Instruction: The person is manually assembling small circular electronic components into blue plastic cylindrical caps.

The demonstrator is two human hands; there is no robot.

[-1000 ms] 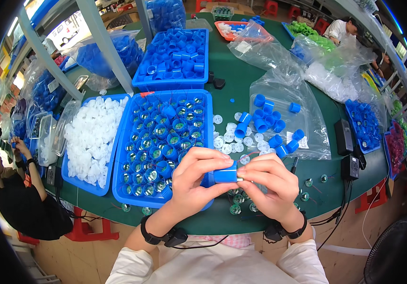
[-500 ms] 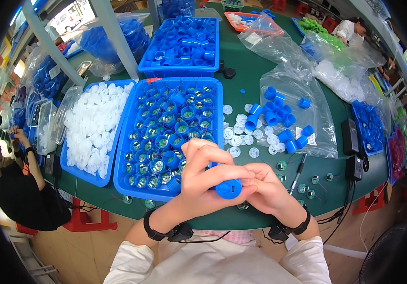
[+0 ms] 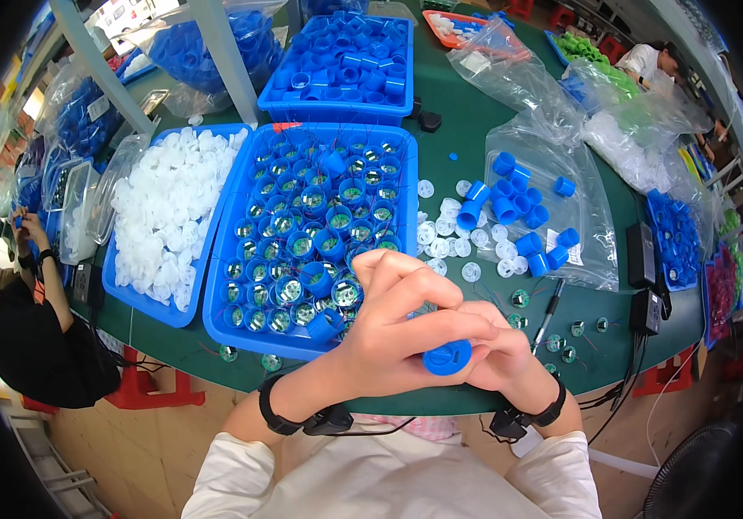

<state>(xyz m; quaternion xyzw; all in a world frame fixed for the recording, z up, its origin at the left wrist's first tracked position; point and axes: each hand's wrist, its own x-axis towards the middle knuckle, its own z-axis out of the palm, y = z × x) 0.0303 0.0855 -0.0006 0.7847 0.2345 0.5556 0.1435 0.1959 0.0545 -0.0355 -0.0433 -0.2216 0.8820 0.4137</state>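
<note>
My two hands meet just above the near edge of the green table, closed around one small blue plastic cup (image 3: 447,357). Its round closed end, with a groove in it, faces me. My left hand (image 3: 397,316) wraps it from the left, with bent fingers reaching over its top. From the right, the fingers of my right hand (image 3: 499,342) press against it, partly hidden behind the left fingers. Whatever sits inside the cup is out of sight. Beside my left hand, a blue tray (image 3: 216,322) holds many blue cups with green circuit boards and thin wires.
White plastic pieces fill another tray (image 3: 110,275) at left; blue cups fill a tray (image 3: 337,112) behind. Loose clear discs (image 3: 471,272), blue cups (image 3: 505,209), a pen (image 3: 548,316) and small circuit boards (image 3: 555,342) lie right. A co-worker (image 3: 38,320) sits at far left.
The blue cup has turned in my fingers, so its end shows a different side of its marking. Both hands have shifted slightly right, and the whole view has moved a little.
</note>
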